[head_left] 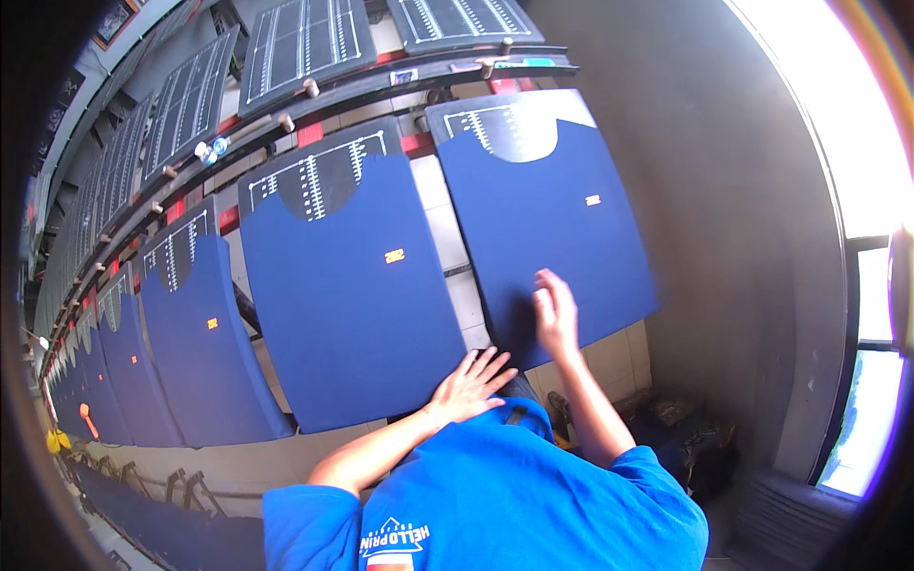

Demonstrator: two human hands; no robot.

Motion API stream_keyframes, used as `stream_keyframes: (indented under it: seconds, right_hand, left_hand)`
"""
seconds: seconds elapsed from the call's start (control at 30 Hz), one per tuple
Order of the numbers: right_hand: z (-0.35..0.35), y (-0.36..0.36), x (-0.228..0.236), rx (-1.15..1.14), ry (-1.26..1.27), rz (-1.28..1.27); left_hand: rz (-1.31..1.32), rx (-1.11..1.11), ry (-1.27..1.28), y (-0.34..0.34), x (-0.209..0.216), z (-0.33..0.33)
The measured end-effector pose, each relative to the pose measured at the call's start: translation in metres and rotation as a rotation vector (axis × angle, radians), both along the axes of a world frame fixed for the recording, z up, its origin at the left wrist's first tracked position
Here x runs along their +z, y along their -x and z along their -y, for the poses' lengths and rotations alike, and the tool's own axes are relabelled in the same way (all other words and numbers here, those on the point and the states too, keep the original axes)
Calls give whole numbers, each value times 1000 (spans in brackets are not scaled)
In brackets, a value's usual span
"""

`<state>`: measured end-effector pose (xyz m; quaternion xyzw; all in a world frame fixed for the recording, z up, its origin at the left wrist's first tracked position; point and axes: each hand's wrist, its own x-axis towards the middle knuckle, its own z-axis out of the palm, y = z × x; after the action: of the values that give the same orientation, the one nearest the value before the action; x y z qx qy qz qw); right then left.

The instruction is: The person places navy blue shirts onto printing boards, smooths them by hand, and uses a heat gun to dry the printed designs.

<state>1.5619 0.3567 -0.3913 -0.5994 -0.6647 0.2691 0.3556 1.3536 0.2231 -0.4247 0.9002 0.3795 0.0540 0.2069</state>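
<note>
A navy fabric piece (543,219) with a scooped neckline and a small orange print lies smooth over the rightmost dark board (457,119). Above its near part is my right hand (556,314), fingers loosely extended and holding nothing; whether they touch the cloth I cannot tell. My left hand (466,388) spreads its fingers flat by the near corners of two boards, fingertips around the gap and the right piece's corner. To the left, a second navy fabric piece (347,305) with the same orange print covers its own board.
More boards with navy pieces run off to the left, one bearing an orange tool-like object (89,421). Behind them, a dark rail (381,90) with pegs separates a row of bare marked boards (305,48). A grey wall (705,190) and bright window (866,409) stand at right.
</note>
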Motion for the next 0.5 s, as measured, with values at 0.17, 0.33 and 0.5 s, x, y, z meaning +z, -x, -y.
stream_keyframes:
  seconds: [0.17,0.33,0.5]
  right_hand:
    - [-67,-211,-15,-483,92,123]
    - [-54,-323,-66,-200,913,-557]
    - [18,-400,-86,59,1200,-830]
  left_hand:
    - [367,420,-163,-92,-14,-83]
    - [920,1193,201,-91,-66,-96]
    - [1651,1365,1306,-113,-55,42]
